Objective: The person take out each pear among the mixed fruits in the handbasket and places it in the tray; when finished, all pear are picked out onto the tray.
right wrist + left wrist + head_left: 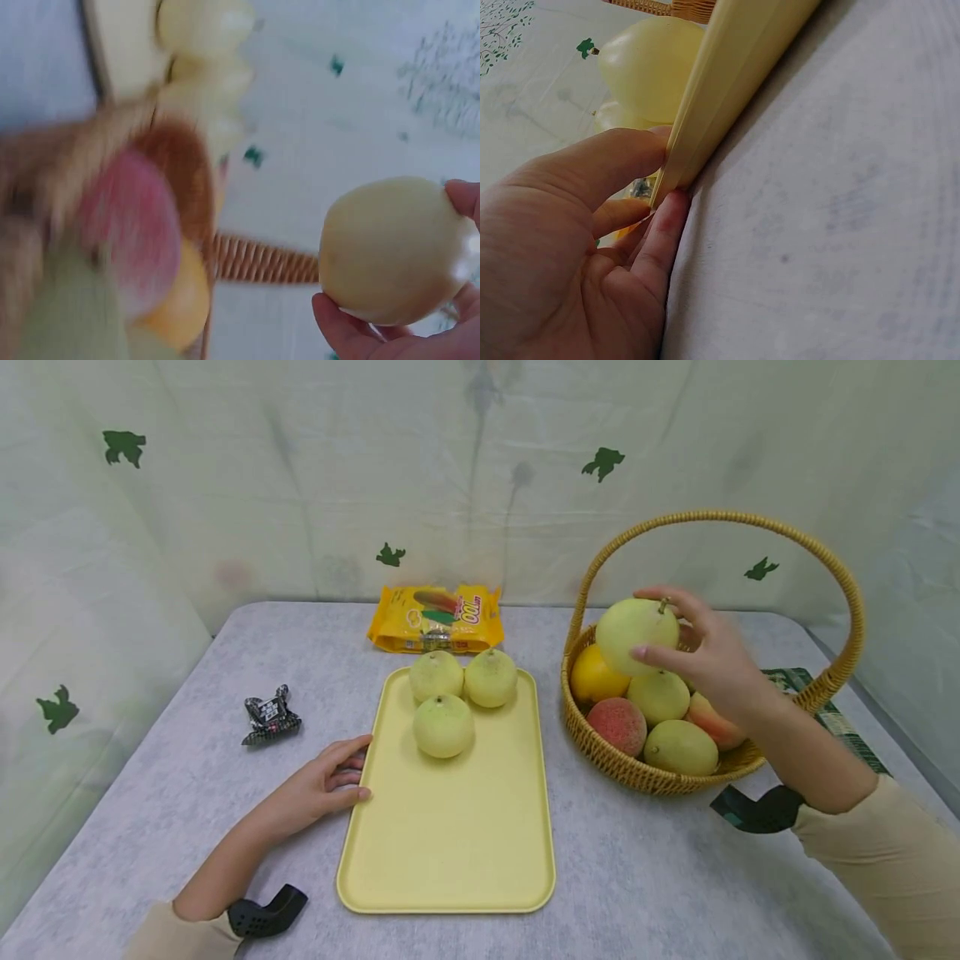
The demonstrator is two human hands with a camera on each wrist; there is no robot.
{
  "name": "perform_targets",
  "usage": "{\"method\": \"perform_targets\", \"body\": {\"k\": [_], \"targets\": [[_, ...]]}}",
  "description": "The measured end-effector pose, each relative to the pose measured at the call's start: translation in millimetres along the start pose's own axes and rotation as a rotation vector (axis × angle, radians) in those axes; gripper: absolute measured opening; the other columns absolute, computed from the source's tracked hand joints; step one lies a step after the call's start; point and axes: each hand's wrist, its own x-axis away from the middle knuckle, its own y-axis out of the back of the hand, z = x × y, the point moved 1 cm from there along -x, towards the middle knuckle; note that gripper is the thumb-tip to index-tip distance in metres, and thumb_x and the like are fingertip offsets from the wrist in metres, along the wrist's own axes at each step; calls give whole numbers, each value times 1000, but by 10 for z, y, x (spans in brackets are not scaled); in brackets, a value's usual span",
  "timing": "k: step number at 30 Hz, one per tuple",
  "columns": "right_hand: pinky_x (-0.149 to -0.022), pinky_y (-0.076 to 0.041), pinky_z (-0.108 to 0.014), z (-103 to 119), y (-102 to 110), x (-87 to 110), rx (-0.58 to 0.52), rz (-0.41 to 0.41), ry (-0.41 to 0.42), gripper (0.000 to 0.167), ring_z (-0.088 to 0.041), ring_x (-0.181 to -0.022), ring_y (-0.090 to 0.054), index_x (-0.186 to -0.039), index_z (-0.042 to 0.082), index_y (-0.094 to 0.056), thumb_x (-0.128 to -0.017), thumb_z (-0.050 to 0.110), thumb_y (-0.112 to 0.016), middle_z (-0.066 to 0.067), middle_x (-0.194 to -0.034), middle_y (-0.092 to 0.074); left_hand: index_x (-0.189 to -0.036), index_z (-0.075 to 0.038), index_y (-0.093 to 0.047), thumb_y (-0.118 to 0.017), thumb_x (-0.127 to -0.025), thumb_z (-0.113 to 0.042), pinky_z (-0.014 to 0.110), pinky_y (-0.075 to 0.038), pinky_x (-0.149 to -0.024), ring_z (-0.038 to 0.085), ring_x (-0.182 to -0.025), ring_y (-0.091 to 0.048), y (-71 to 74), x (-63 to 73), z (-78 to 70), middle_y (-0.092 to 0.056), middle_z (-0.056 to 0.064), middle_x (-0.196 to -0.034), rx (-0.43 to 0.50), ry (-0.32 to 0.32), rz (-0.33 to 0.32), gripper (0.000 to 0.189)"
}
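Observation:
My right hand (708,647) holds a pale green melon (637,635) with a short stem, thumb on the near side and fingers behind. It hangs above the wicker basket (637,775), under the arched handle. The right wrist view shows this melon (394,247) between thumb and fingertips. At the left edge of the yellow tray (450,852), my left hand (315,789) grips the rim; the left wrist view has the thumb against the rim (705,105) and fingers at its underside. Several similar melons (443,727) sit together at the tray's far end.
The basket holds a red peach (617,727), an orange fruit (595,677), a green mango-like fruit (681,748) and others. Behind the tray lies a yellow packet (438,618). A small black wrapped packet (271,716) is at left. A dark green printed item (851,727) lies partly behind the basket.

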Motion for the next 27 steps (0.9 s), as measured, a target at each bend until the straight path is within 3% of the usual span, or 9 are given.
{"method": "perform_targets", "body": {"k": [5,8,12,14,16,23,27], "targets": [[-71,-52,-31,89,-398,99,-189,127,46,56,-26,-101,-50,-133,18,-40,-83,10,-65,-6,-129,-33,-141,0,-22,-66,-83,-15,18,-41,-89,25,-109,-42,1,-7,7,-32,18,-126,-8,-6,-4,74],[-67,-52,-30,21,-698,114,-237,193,25,58,-24,-91,-53,-133,17,-40,-82,11,-67,-10,-124,-40,-141,0,-22,-66,-83,-15,18,-41,-88,24,-109,-42,1,-12,8,-33,18,-125,-11,-7,-4,74],[-74,-49,-32,-175,-1078,95,-171,231,14,58,-21,-94,-51,-132,15,-42,-80,16,-69,-8,-128,-41,-141,0,-22,-66,-83,-14,17,-41,-88,23,-108,-42,-4,-19,10,-33,18,-125,-6,-6,-1,74],[-83,-46,-34,-239,-1222,78,-146,239,11,58,-22,-105,-48,-132,10,-43,-80,15,-69,-7,-133,-38,-141,0,-22,-66,-83,-14,17,-41,-88,23,-108,-42,-8,-21,9,-33,18,-125,-2,-5,-1,74],[-82,-46,-36,-279,-1323,54,-114,236,0,57,-23,-105,-47,-131,8,-43,-80,13,-69,-9,-133,-38,-141,0,-22,-66,-83,-14,17,-41,-88,23,-109,-42,-9,-22,6,-33,18,-125,2,-1,0,74],[-83,-44,-36,-532,-1552,-113,-33,168,-69,60,-23,-104,-45,-133,15,-42,-80,19,-70,-11,-132,-41,-141,1,-21,-66,-83,-14,17,-41,-88,24,-109,-41,-14,-19,-5,-32,18,-127,0,5,5,75],[-92,-38,-40,-533,-1604,-150,-17,176,-53,62,-22,-115,-40,-134,17,-40,-80,23,-69,-9,-135,-38,-141,1,-20,-66,-83,-14,17,-41,-88,25,-110,-41,-14,-14,-7,-31,18,-128,0,9,4,75]]}}
